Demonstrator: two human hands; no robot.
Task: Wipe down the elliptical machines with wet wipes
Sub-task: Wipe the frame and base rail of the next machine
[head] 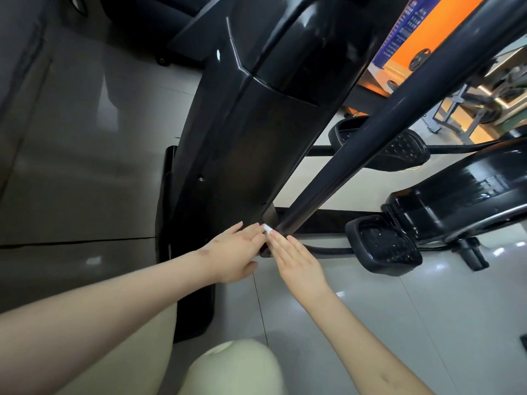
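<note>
Head view shows the left hand [236, 252] and right hand [296, 263], fingers straight, pressing a small wipe [268, 228] at the foot of the elliptical's column [242, 143], with the near pedal [385, 243] probably still to clean.

A small white wet wipe [267, 228], bunched into a tight wad, is sitting between the fingertips of my left hand [233, 252] and right hand [296, 263]. It is lying at the foot of the elliptical machine [242, 143], where the glossy black upright housing is meeting a dark slanted arm bar [370, 132]. Its black studded pedals [385, 246] are lying to the right.
</note>
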